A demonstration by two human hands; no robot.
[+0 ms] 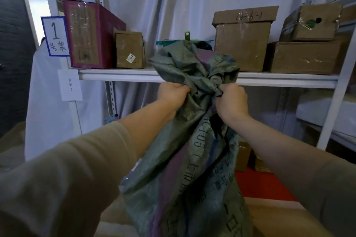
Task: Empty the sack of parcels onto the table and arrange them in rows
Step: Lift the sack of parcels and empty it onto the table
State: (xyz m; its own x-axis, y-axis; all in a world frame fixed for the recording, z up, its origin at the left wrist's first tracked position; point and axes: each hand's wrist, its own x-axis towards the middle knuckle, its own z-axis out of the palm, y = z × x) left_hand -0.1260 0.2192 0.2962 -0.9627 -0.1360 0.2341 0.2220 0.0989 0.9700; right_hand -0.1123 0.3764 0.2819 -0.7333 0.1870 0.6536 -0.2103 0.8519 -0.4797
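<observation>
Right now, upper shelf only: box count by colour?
Brown cardboard boxes: 4
Maroon box: 1
Total: 5. The sack hides part of the shelf behind it.

Sack [185,169]: grey-green woven plastic, purple stripe, dark printed characters down its side. Held up, hanging vertical, fabric bunched and crumpled near the top. Contents not visible from this angle.
</observation>
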